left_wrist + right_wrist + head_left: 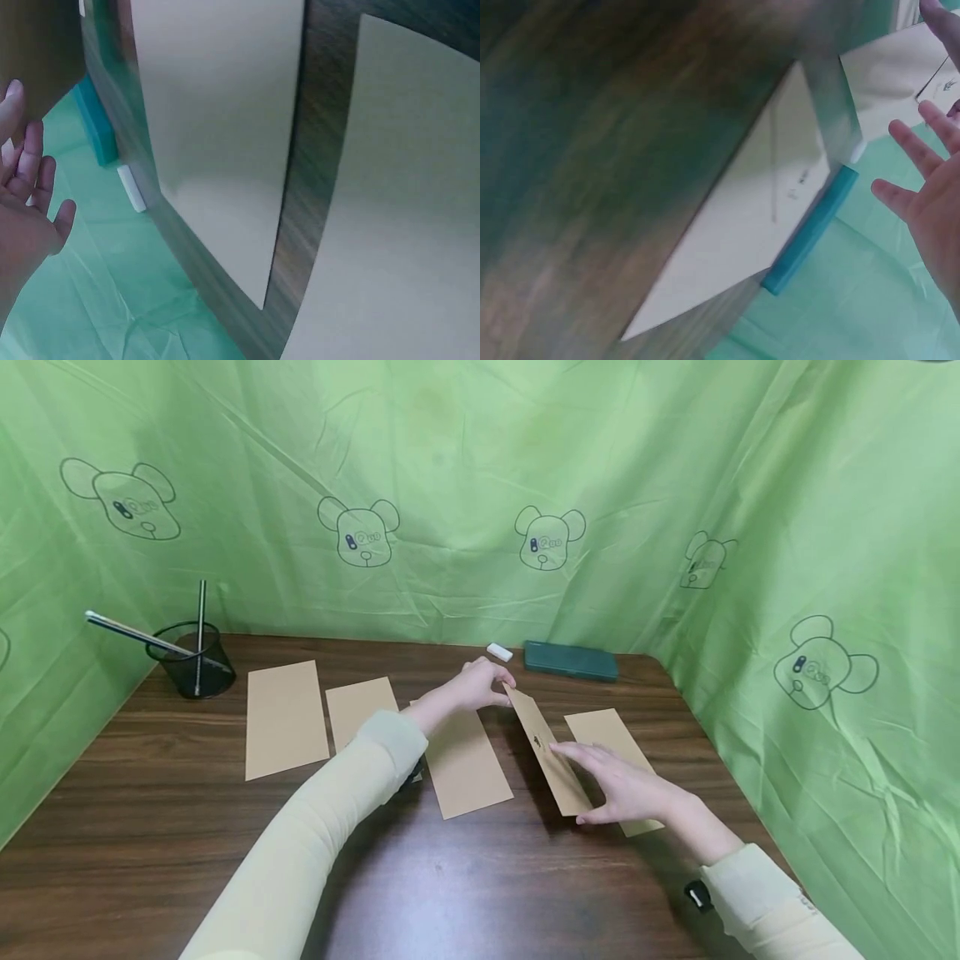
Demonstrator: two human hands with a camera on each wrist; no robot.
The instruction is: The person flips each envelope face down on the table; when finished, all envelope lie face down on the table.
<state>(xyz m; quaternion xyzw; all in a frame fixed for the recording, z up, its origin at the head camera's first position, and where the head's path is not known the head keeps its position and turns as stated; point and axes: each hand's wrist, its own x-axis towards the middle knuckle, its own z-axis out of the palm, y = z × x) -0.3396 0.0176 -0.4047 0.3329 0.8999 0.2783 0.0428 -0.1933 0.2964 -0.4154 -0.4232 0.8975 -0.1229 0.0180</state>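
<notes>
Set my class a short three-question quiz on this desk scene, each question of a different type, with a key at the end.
1. Multiple choice: what does the left hand hold?
A) the white block
B) a corner of the raised card
C) a pencil

2. True or false: in the head view, the mesh cup stands to the right of the green case.

3. Count: besides the raised card, how many brown cards lie flat on the table in the head view?

Key:
1. B.
2. False; the mesh cup stands at the left, and the green case lies well to its right.
3. Four, one partly hidden by the left arm.
</notes>
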